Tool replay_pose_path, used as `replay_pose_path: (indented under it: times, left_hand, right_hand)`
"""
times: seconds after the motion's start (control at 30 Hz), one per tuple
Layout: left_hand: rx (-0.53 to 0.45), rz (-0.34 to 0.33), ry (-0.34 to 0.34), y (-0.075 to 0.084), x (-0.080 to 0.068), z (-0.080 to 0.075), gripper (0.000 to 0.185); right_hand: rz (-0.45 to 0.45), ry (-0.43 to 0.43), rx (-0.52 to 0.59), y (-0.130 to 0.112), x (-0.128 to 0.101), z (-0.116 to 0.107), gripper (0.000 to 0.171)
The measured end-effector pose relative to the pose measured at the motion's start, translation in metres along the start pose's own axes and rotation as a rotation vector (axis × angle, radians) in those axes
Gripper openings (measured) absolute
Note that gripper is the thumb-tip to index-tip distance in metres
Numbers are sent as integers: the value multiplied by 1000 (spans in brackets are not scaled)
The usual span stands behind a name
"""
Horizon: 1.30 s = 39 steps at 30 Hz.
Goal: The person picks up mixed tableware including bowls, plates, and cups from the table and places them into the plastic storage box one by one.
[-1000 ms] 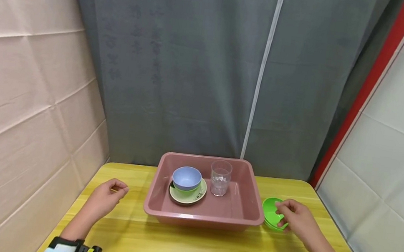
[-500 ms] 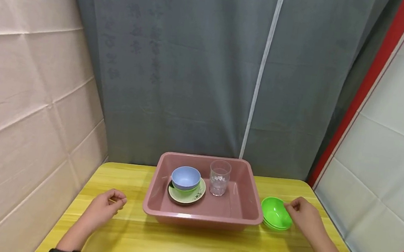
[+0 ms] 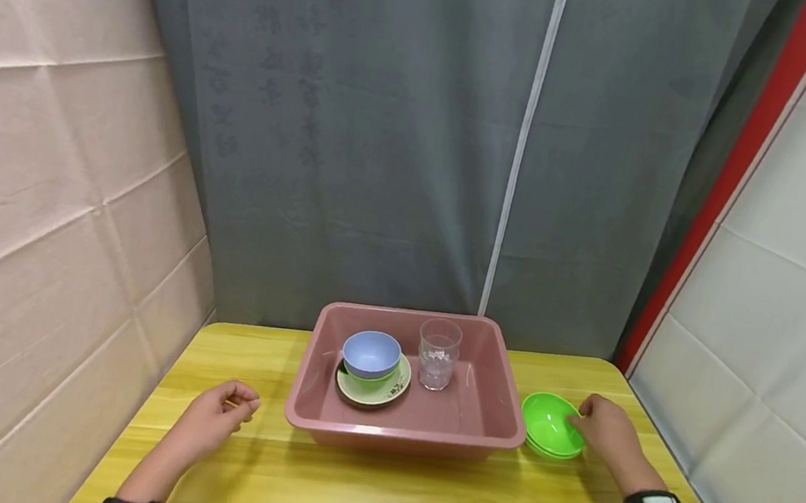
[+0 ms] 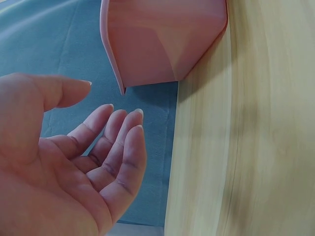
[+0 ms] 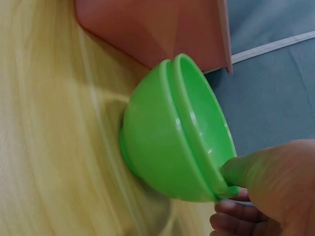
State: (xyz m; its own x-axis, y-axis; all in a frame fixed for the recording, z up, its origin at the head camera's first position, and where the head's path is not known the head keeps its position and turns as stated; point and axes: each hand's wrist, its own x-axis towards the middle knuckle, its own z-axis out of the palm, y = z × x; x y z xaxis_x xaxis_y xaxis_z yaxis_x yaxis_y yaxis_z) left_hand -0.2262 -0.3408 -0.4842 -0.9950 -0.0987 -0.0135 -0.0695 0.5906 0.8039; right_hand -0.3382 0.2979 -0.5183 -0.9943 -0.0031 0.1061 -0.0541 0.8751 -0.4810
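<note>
Two green bowls point(image 3: 547, 420) are nested on the table right of the pink basin. My right hand point(image 3: 609, 434) is at their right side. In the right wrist view, its thumb lies inside the upper bowl point(image 5: 199, 115) and a finger is under the rim, so the hand pinches that rim. The lower bowl point(image 5: 147, 132) sits around it, its base on the tabletop. My left hand point(image 3: 212, 421) hovers left of the basin, holding nothing. Its fingers are loosely bent and apart from the thumb in the left wrist view.
The pink basin point(image 3: 403, 435) stands mid-table near the grey curtain point(image 3: 369, 155). Inside are a blue bowl point(image 3: 371, 355) on a green bowl point(image 3: 373, 384), a patterned plate point(image 3: 401, 379) over a dark-rimmed dish, and a clear glass point(image 3: 439, 357). Fabric walls flank the table.
My right hand has moved from over the green bowls to their right rim and now pinches the upper one. The left hand has shifted only slightly. The basin's contents look the same.
</note>
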Motion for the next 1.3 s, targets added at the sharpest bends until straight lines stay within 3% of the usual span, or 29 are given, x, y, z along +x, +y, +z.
replay_pose_path:
  times: [0.3,0.53,0.97,1.3]
  left_hand:
    - [-1,20,-8,1,1,1,18]
    - [-12,21,-10,-2,0,1,16]
    - [-36,33,-1,-6,-3,2,18]
    - [-40,25,-4,-4,-7,-3,16]
  right_hand:
    - [-25,23,-18,7,1,4,19]
    - [20,8,-17,5,1,4,17]
    - [-43,119,-28,0,-10,-9,23]
    - [100,-10,339,3,-17,-25,33]
